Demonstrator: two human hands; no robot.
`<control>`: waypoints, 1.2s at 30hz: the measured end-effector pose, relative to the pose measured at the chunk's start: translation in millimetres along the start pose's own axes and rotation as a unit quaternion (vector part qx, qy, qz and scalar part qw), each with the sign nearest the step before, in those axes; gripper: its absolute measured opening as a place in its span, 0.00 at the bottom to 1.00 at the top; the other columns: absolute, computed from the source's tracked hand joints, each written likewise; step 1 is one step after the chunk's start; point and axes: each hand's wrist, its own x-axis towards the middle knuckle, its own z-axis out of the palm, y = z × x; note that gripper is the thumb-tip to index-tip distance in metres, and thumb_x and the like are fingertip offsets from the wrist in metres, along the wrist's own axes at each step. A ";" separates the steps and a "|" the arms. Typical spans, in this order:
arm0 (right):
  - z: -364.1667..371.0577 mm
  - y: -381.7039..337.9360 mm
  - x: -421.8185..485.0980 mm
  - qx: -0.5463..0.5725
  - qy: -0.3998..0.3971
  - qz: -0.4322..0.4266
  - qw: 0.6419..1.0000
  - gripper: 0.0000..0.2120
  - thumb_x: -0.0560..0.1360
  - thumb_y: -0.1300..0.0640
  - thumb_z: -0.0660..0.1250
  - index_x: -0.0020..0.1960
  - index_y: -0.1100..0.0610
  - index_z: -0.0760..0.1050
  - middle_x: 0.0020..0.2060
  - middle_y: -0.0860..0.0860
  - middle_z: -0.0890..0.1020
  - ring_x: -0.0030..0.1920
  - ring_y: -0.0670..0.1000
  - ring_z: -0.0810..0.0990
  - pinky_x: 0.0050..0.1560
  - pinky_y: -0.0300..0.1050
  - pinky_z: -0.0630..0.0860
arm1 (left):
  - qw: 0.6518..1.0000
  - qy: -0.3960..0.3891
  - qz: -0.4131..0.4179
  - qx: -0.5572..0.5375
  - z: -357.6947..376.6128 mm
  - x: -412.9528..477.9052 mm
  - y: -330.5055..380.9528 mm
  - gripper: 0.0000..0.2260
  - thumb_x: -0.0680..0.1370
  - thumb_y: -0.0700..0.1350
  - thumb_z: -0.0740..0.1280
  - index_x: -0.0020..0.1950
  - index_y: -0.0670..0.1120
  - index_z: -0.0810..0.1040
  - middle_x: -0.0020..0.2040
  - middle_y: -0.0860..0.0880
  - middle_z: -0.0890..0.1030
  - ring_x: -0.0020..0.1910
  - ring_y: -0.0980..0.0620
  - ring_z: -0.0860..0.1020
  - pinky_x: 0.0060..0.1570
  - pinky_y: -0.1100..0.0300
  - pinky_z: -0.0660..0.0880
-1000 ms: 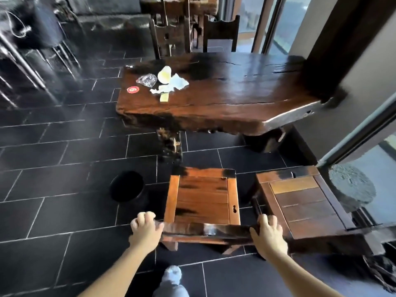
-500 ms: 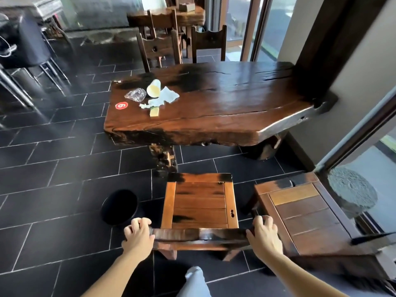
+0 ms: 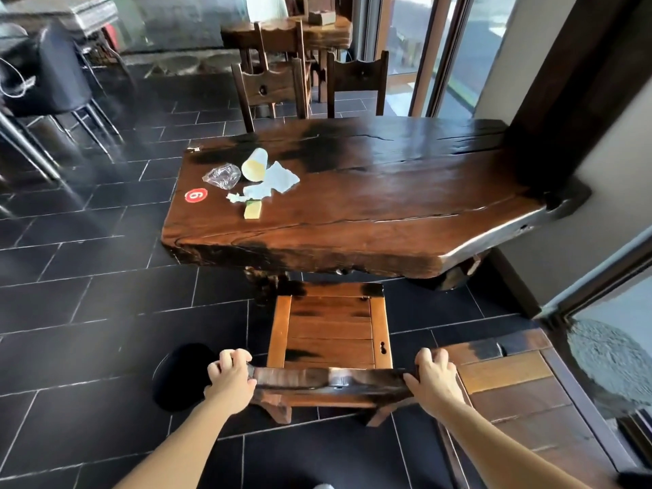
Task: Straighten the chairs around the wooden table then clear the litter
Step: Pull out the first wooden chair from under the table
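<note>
Dark floor tiles (image 3: 88, 312) run under the wooden table (image 3: 388, 206). The chair (image 3: 331, 330) I hold stands with its seat front just at the table's near edge. My left hand (image 3: 231, 377) and right hand (image 3: 434, 379) each clamp curled fingers over one end of its top rail (image 3: 331, 381). Litter lies on the table's far left part: torn tissue (image 3: 271, 183), a tipped paper cup (image 3: 254, 164) and a clear plastic wrapper (image 3: 222, 175).

The left hand (image 3: 231, 377) and right hand (image 3: 434, 381) grip the 2 ends of a wooden chair's (image 3: 331, 333) top rail. Its seat front is close to the desk's (image 3: 388, 206) near edge. On the desk lie a tipped cup (image 3: 254, 164), clear wrapper (image 3: 222, 175), torn paper (image 3: 273, 183) and a red sticker (image 3: 196, 195) marked 6.
</note>
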 end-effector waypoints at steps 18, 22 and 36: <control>-36.8 5.8 58.0 0.017 -0.063 -0.023 0.998 0.20 0.76 0.53 0.65 0.64 0.56 0.62 0.64 0.57 0.62 0.62 0.61 0.66 0.62 0.53 0.70 | 0.999 -0.006 -0.048 0.018 -15.4 19.5 45.1 0.18 0.78 0.42 0.62 0.67 0.51 0.64 0.67 0.49 0.64 0.62 0.43 0.67 0.57 0.51 0.72; -37.4 14.3 60.4 0.009 -0.068 -0.048 0.996 0.19 0.77 0.54 0.64 0.64 0.54 0.62 0.63 0.57 0.62 0.62 0.60 0.66 0.62 0.52 0.70 | 0.996 -0.027 -0.080 0.011 -16.0 4.6 50.3 0.21 0.77 0.38 0.62 0.69 0.51 0.63 0.70 0.51 0.63 0.60 0.44 0.70 0.53 0.53 0.74; -35.2 20.7 67.0 -0.015 -0.062 -0.074 0.995 0.21 0.77 0.52 0.64 0.67 0.54 0.61 0.63 0.57 0.62 0.63 0.59 0.64 0.54 0.50 0.75 | 0.978 0.040 -0.196 0.055 16.1 4.6 75.1 0.18 0.76 0.43 0.63 0.63 0.51 0.60 0.63 0.49 0.60 0.62 0.43 0.60 0.54 0.50 0.69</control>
